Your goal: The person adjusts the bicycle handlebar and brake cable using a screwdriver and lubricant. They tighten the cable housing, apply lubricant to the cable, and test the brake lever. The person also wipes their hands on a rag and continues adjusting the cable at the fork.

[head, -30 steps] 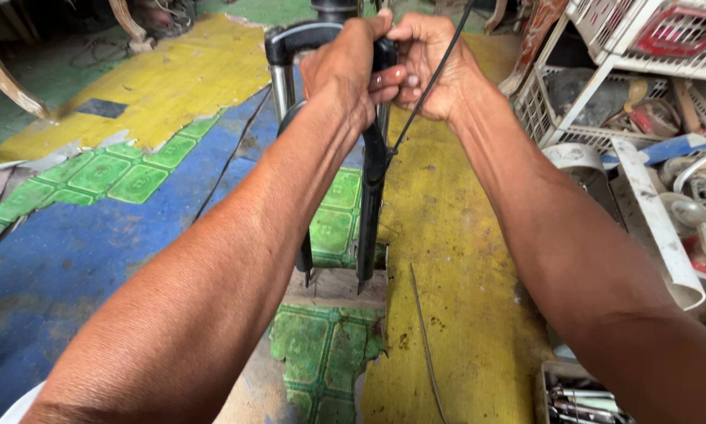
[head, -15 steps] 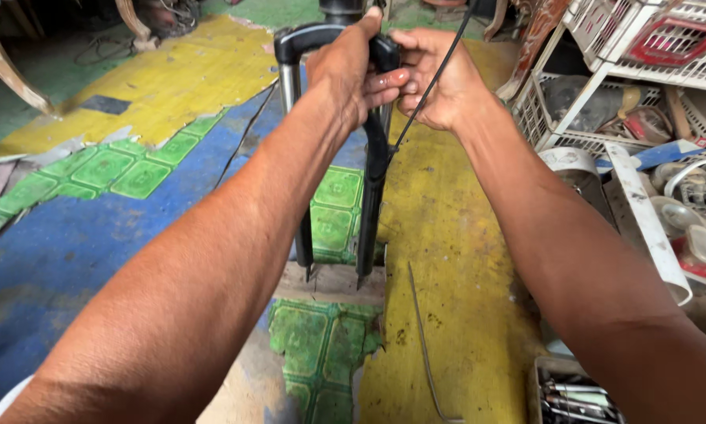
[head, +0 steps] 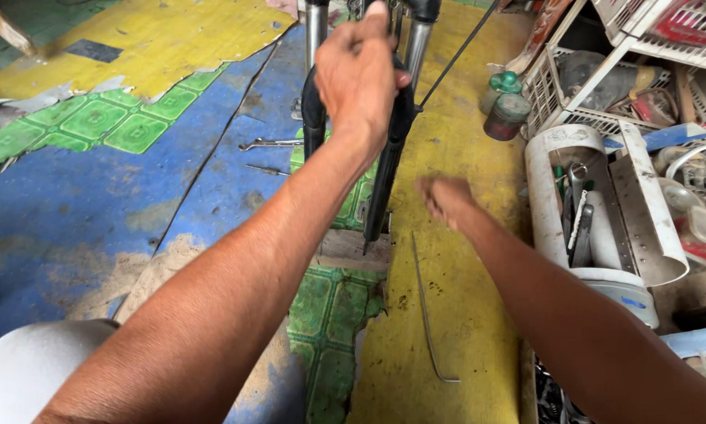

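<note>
The left hand [head: 361, 74] is clamped around the upright bicycle fork [head: 388, 157], its feet on a wooden block [head: 353, 250] below. The right hand [head: 445, 200] hangs loosely curled and empty beside it. With only one hand steadying it, I reckon the fork could slip off that block and topple.

One bicycle fork [head: 384, 157], two hands — left [head: 358, 71], right [head: 445, 198] — two cans [head: 506, 106], one bent rod [head: 425, 306]

Only packaging here: a green-capped bottle [head: 504, 85] and a dark round tin [head: 507, 116] on the yellow floor by the rack.
</note>
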Tool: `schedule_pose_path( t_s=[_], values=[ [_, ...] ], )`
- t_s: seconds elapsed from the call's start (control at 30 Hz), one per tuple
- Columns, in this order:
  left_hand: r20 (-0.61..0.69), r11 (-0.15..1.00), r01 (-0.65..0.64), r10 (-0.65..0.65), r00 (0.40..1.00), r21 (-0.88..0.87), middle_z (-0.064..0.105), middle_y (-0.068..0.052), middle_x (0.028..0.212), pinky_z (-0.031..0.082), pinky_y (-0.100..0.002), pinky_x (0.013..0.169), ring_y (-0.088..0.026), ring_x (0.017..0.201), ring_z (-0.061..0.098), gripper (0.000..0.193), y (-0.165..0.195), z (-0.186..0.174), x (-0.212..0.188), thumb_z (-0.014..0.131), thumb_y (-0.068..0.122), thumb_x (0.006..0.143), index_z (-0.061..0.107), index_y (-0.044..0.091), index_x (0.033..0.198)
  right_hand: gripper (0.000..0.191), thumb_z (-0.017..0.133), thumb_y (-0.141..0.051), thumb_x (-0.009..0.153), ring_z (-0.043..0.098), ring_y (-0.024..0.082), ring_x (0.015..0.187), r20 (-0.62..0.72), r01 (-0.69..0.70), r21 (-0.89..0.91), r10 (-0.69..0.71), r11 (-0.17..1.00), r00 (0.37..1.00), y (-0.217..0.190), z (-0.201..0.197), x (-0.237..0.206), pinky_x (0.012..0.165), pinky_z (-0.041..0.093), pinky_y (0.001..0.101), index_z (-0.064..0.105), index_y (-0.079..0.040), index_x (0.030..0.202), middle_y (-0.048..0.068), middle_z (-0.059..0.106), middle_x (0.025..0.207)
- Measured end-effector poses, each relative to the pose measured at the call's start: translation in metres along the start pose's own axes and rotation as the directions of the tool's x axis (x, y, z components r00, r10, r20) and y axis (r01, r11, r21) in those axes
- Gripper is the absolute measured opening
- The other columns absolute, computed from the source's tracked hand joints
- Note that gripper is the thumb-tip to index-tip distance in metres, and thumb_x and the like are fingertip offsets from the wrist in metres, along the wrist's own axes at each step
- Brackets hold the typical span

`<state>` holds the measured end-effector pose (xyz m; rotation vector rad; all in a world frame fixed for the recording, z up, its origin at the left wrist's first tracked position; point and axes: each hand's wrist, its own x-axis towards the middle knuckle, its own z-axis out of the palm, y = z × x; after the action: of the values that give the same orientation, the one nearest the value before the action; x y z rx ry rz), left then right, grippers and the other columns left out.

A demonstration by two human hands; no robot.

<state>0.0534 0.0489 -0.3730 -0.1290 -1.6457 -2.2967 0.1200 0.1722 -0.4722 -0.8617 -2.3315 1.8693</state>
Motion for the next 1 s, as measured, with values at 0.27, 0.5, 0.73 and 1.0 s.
schedule_pose_path(
  t_s=[0.27, 0.5, 0.73, 1.0],
  values=[
    [-0.175, 0.969, 0.051, -0.008, 0.985, 0.241, 0.07, -0.007, 0.075, 0.052, -0.029, 0.053, -0.014, 0.057, 0.065, 0.033, -0.032, -0.01, -0.019, 0.075, 0.033, 0.089, 0.063, 0.002, 0.09, 0.03, 0.053, -0.017, 0.087, 0.049, 0.013, 0.074, 0.124, 0.4, 0.42, -0.488, 0.814, 0.864, -0.081, -0.015, 0.018, 0.062, 0.042, 0.0297, 0.069, -0.007, 0.11, 0.003, 0.06, 0.087],
    [0.014, 0.948, 0.317, -0.317, 0.948, 0.0, 0.068, -0.007, 0.073, 0.049, -0.029, 0.042, -0.014, 0.044, 0.065, 0.021, -0.034, -0.008, -0.032, 0.064, 0.021, 0.086, 0.06, 0.005, 0.1, 0.041, 0.046, -0.036, 0.086, 0.053, 0.018, 0.096, 0.221, 0.365, 0.514, -0.531, 0.776, 0.818, -0.08, -0.026, 0.029, 0.079, 0.042, 0.0362, 0.065, -0.006, 0.107, 0.006, 0.064, 0.102],
    [0.078, 0.966, 0.256, -0.257, 0.963, 0.026, 0.068, -0.007, 0.073, 0.046, -0.028, 0.041, -0.013, 0.042, 0.063, 0.023, -0.035, -0.005, -0.035, 0.063, 0.022, 0.087, 0.063, 0.003, 0.1, 0.053, 0.041, -0.045, 0.085, 0.054, 0.019, 0.106, 0.366, 0.366, 0.431, -0.53, 0.825, 0.765, -0.073, -0.037, 0.035, 0.084, 0.041, 0.0376, 0.067, -0.007, 0.113, 0.007, 0.066, 0.109],
    [0.054, 0.983, 0.15, -0.157, 0.986, 0.107, 0.07, -0.009, 0.066, 0.053, -0.031, 0.042, -0.014, 0.041, 0.062, 0.038, -0.028, -0.008, -0.037, 0.066, 0.019, 0.083, 0.058, -0.001, 0.114, 0.054, 0.072, -0.033, 0.081, 0.055, 0.019, 0.111, 0.439, 0.532, 0.127, -0.528, 0.837, 0.727, -0.077, -0.049, 0.026, 0.089, 0.047, 0.0397, 0.065, -0.005, 0.126, 0.008, 0.065, 0.121]
  ],
)
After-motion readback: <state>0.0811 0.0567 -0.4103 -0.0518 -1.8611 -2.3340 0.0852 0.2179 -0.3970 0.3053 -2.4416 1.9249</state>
